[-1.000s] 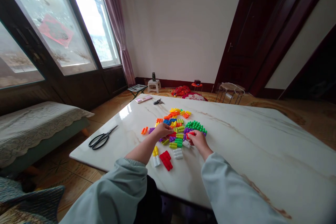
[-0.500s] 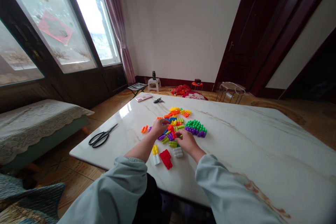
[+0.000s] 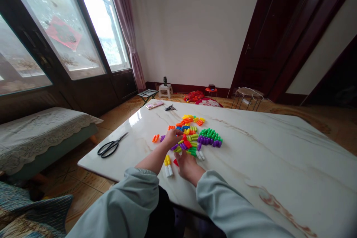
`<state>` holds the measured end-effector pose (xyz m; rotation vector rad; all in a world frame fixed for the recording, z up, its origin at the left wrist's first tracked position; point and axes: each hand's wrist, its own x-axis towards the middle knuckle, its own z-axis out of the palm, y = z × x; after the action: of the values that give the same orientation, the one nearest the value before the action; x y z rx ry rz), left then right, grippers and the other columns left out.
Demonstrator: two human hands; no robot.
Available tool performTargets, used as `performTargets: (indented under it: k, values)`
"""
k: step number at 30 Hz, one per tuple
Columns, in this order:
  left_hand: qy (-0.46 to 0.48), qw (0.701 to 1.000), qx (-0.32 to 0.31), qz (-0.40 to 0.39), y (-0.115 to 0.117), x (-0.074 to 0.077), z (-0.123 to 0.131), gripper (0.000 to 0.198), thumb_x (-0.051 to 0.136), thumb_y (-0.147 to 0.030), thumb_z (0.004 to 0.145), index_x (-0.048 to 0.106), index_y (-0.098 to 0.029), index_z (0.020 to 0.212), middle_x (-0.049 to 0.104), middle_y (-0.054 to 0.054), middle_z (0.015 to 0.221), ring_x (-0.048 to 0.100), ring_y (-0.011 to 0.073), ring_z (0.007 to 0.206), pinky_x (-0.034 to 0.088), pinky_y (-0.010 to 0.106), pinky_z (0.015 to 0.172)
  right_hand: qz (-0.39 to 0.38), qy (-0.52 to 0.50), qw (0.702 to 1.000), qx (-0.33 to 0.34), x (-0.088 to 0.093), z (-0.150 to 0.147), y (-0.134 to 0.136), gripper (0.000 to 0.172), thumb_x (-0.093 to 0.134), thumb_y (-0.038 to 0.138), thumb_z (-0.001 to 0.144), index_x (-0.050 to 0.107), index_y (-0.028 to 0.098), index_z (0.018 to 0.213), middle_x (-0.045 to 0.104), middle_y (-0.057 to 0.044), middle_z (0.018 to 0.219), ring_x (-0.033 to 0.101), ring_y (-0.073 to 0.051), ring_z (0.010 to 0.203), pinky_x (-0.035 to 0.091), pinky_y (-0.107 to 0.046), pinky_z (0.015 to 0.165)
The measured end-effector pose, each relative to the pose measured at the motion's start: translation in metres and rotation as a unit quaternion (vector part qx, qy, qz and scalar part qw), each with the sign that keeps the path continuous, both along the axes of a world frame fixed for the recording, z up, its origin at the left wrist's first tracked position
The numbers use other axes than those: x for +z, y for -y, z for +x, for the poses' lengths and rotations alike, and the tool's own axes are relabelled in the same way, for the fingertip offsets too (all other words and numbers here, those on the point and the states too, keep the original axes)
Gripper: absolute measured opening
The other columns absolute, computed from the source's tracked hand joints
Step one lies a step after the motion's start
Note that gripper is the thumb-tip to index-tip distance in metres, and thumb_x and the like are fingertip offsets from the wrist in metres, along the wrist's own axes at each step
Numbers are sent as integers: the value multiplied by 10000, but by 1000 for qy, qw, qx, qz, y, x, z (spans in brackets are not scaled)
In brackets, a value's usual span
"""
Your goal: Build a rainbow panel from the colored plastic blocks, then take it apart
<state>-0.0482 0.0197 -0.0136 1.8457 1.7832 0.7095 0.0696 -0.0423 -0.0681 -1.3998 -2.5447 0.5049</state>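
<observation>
The left hand (image 3: 172, 138) is over the bright blocks (image 3: 193, 137), the right hand (image 3: 188, 165) at their near edge. I can't tell if the hands hold any.

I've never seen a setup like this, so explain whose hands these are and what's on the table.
There is no machine: these are a person's own bare hands, seen by a camera worn on their head, looking forward and down. On the white table lie colourful plastic pieces, a green and purple cluster, black-handled scissors, and farther off, a flat pink object and a small dark object. The left hand is over the pieces; the right hand is by a red piece. Whether either grips something is hard to tell.
</observation>
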Motion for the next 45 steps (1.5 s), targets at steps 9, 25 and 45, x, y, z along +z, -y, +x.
performTargets:
  k: [9,25,45]
  values:
    - [22,999,-21,8,-5,-5,6,293,582,-129,770,713,-141,1031,721,54,1019,656,179,940,508,261,861,-65,-76,985,-143,23,21,-27,479,545,273,757,492,141,1214,664,-163,1038,637,-289,948,478,-378,778]
    - [65,995,-58,-56,-7,-7,27,197,712,-244,717,737,-116,864,664,13,657,587,100,561,448,180,515,-261,-442,848,-131,21,69,-46,442,610,90,645,454,171,1050,656,12,743,619,-136,654,480,-249,610]
    - [-14,997,38,60,-18,-14,12,437,554,-35,732,674,-161,1133,700,54,1074,626,167,955,467,262,886,-92,-267,944,-171,17,67,-50,227,620,89,684,691,126,897,719,-80,914,671,-199,851,520,-302,771]
